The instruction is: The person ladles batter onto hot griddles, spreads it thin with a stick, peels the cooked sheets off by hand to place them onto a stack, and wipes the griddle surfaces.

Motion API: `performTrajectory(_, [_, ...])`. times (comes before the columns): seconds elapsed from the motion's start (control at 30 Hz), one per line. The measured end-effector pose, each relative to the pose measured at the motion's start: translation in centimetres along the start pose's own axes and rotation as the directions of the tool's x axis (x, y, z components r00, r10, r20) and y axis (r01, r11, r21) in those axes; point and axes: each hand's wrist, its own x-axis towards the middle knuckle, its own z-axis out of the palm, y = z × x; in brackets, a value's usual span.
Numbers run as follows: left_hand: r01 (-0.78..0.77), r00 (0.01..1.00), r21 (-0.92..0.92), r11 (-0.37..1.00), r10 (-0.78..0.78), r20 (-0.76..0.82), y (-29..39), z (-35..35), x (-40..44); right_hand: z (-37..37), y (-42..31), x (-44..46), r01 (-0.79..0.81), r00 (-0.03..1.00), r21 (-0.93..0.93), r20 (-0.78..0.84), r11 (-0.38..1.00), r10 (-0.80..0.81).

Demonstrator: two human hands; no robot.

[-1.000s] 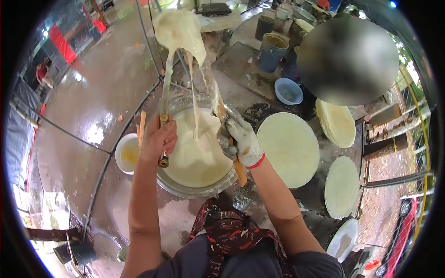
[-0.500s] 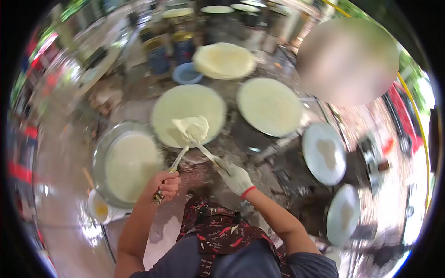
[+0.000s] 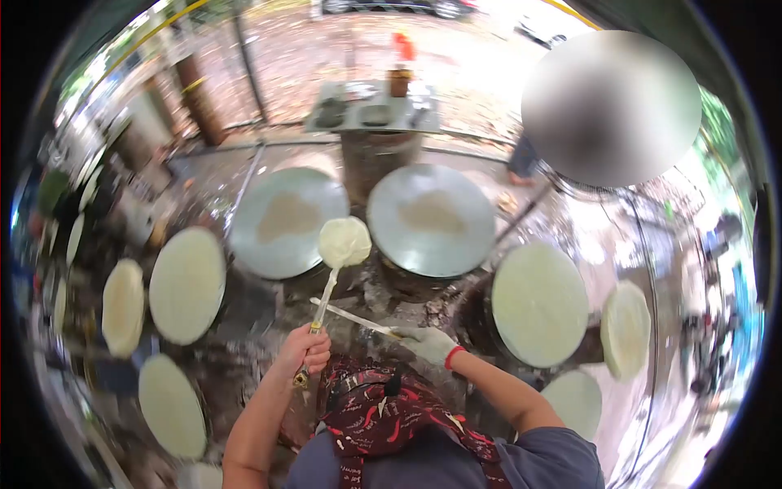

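My bare left hand (image 3: 305,352) is closed round the handle of a ladle (image 3: 331,285). Pale, creamy batter (image 3: 344,242) fills its head, which is held up between two round griddles. The left griddle (image 3: 252,224) and the right griddle (image 3: 472,216) each have a brownish patch in the middle. A white glove with a red cuff covers my right hand (image 3: 425,344), whose fingers grip a thin flat spatula (image 3: 350,316). The spatula points left, its tip close to the ladle's handle, and I cannot tell whether they touch.
Batter-covered griddles stand at left (image 3: 187,285) and right (image 3: 539,306). Pale flat rounds lie farther out, at left (image 3: 124,308) and right (image 3: 626,330). Behind the griddles is a small stand (image 3: 375,118) with items on it. Another person's leg (image 3: 524,159) shows at the back right.
My view has swung right, from batter-covered griddles and the large batter basin to the two bare griddles. The ladle has come away from over a covered griddle, and the spatula has left its head.
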Motion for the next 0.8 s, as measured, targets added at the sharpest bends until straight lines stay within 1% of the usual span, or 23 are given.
performTrajectory(0.03, [0.018, 0.998, 0.084, 0.996, -0.023, 0.051, 1.0, 1.9, 2.1, -0.5, 0.7, 0.0, -0.059, 0.992, 0.176, -0.097, 0.983, 0.077])
performTrajectory(0.1, [0.023, 0.987, 0.234, 0.972, -0.059, 0.149, 2.7, 5.3, 6.2, -1.4, 1.9, 0.4, -0.092, 0.940, 0.503, -0.241, 0.860, 0.241])
performTrajectory(0.13, [0.002, 0.988, 0.345, 0.939, -0.056, 0.145, 3.2, 6.7, 8.2, -1.0, 4.3, 1.7, 0.046, 0.863, 0.578, -0.434, 0.815, 0.258])
performTrajectory(0.17, [-0.023, 0.988, 0.447, 0.894, -0.047, 0.145, 3.4, 8.1, 10.5, -0.3, 8.0, 4.0, 0.194, 0.745, 0.609, -0.601, 0.769, 0.289])
performTrajectory(0.2, [-0.052, 0.988, 0.541, 0.840, -0.034, 0.148, 3.5, 9.2, 12.7, -0.1, 10.2, 5.3, 0.341, 0.591, 0.597, -0.737, 0.726, 0.328])
performTrajectory(0.27, [-0.105, 0.976, 0.641, 0.760, -0.045, 0.213, 2.9, 10.0, 18.2, -3.3, 9.7, 4.0, 0.399, 0.575, 0.820, -0.572, 0.410, 0.585])
performTrajectory(0.3, [-0.138, 0.967, 0.682, 0.718, -0.051, 0.250, 2.5, 10.2, 21.2, -4.8, 9.4, 3.5, 0.435, 0.574, 0.872, -0.461, 0.225, 0.676])
performTrajectory(0.4, [-0.110, 0.971, 0.838, 0.534, -0.124, 0.207, 1.4, 10.6, 28.7, -6.0, 8.6, 5.5, 0.619, 0.349, 0.759, -0.495, 0.202, 0.795])
performTrajectory(0.43, [-0.152, 0.972, 0.887, 0.436, -0.094, 0.213, 0.6, 9.5, 31.7, -4.6, 10.3, 6.6, 0.584, 0.345, 0.790, -0.449, 0.186, 0.824])
performTrajectory(0.47, [-0.191, 0.972, 0.924, 0.332, -0.066, 0.224, -0.5, 7.8, 34.7, -2.6, 12.3, 8.4, 0.530, 0.266, 0.777, -0.532, 0.340, 0.804])
performTrajectory(0.53, [-0.246, 0.968, 0.960, 0.133, -0.014, 0.250, -1.2, 6.3, 37.8, 0.8, 15.4, 11.8, 0.361, 0.129, 0.707, -0.684, 0.609, 0.718])
performTrajectory(0.57, [-0.261, 0.965, 0.964, 0.042, 0.009, 0.261, -1.0, 5.8, 38.7, 1.2, 14.7, 11.5, 0.067, 0.026, 0.674, -0.738, 0.736, 0.674])
performTrajectory(0.6, [-0.274, 0.960, 0.960, -0.049, 0.038, 0.276, -0.6, 5.5, 39.5, 0.5, 13.2, 10.9, -0.023, 0.015, 0.695, -0.718, 0.718, 0.696])
performTrajectory(0.67, [-0.315, 0.942, 0.936, -0.155, 0.071, 0.329, 0.6, 5.1, 41.2, -1.3, 10.7, 10.2, -0.198, -0.002, 0.718, -0.681, 0.667, 0.732])
performTrajectory(0.77, [-0.348, 0.916, 0.889, -0.297, 0.094, 0.390, 3.3, 5.0, 43.1, -4.6, 10.4, 14.2, -0.147, 0.048, 0.697, -0.703, 0.702, 0.709])
performTrajectory(0.8, [-0.352, 0.908, 0.873, -0.339, 0.102, 0.405, 4.3, 5.0, 43.6, -6.0, 10.3, 14.4, 0.023, 0.123, 0.810, -0.584, 0.586, 0.803])
